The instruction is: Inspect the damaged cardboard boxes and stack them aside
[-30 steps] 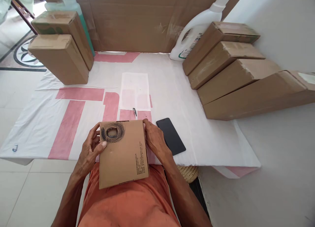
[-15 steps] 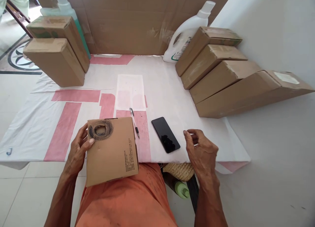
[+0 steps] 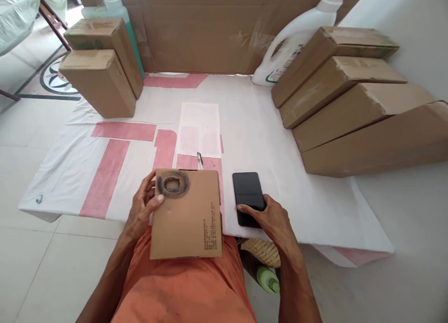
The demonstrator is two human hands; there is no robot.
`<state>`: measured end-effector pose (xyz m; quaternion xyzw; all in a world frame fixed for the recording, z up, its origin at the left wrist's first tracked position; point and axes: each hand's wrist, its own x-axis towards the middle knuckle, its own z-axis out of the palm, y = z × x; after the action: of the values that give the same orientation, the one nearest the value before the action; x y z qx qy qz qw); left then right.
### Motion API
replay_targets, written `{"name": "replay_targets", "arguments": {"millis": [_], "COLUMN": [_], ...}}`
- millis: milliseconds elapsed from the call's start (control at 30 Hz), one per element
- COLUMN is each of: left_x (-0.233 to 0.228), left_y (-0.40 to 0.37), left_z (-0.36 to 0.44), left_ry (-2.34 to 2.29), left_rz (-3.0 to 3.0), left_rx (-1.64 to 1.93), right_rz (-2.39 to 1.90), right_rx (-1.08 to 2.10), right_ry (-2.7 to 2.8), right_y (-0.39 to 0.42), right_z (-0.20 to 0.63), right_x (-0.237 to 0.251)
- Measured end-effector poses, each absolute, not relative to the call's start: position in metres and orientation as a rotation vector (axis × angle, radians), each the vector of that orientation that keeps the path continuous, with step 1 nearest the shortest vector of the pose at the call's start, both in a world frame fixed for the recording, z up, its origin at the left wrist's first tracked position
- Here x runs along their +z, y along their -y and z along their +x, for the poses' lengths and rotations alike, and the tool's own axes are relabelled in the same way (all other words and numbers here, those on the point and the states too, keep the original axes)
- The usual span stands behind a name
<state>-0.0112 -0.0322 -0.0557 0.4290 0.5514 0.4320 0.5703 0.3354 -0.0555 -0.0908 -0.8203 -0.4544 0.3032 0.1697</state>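
My left hand (image 3: 144,206) grips a flat brown cardboard box (image 3: 187,220) by its left edge, thumb on the front face. Near the box's upper left corner is a small cut hole ringed with black scribble, and dark print runs up its lower right. At the table's front edge my right hand (image 3: 268,214) closes on a black smartphone (image 3: 248,192), thumb on its left side and fingers at its right. The phone's screen is dark. Behind the box's top edge a pen (image 3: 199,158) shows only in part, by a sheet of white paper (image 3: 199,117).
Two cardboard boxes (image 3: 101,85) and a bottle of green liquid (image 3: 115,10) stand at the back left. Several boxes (image 3: 346,113) line the right side, beside a white jug (image 3: 290,43). A cardboard panel (image 3: 196,29) closes off the back. Under the table is a green-topped bottle (image 3: 268,278).
My right hand has moved left onto the phone, which now sits turned more upright. My left hand still holds the box, which now covers most of the pen. The view has shifted.
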Motion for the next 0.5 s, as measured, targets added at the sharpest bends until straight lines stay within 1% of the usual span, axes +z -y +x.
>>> {"name": "replay_targets", "arguments": {"millis": [100, 200, 267, 400, 500], "left_x": [-0.058, -0.06, -0.062, -0.066, -0.066], "left_y": [0.03, 0.03, 0.03, 0.03, 0.03], "left_z": [0.003, 0.006, 0.004, 0.004, 0.009], "left_ry": [-1.22, -1.208, -1.213, -1.226, -1.187], "left_rz": [1.042, 1.054, 1.044, 1.028, 1.008], "left_rx": [1.021, 1.004, 0.998, 1.003, 1.013], "right_rz": [-2.153, -1.853, -1.675, -1.402, -1.159], "right_rx": [1.056, 1.314, 1.395, 1.478, 1.784], "right_ry": [1.168, 0.725, 0.483, 0.534, 0.553], "right_y": [0.064, 0.077, 0.084, 0.09, 0.09], "right_z": [0.33, 0.328, 0.328, 0.316, 0.281], "right_x": [-0.083, -0.066, -0.048, -0.004, 0.021]}}
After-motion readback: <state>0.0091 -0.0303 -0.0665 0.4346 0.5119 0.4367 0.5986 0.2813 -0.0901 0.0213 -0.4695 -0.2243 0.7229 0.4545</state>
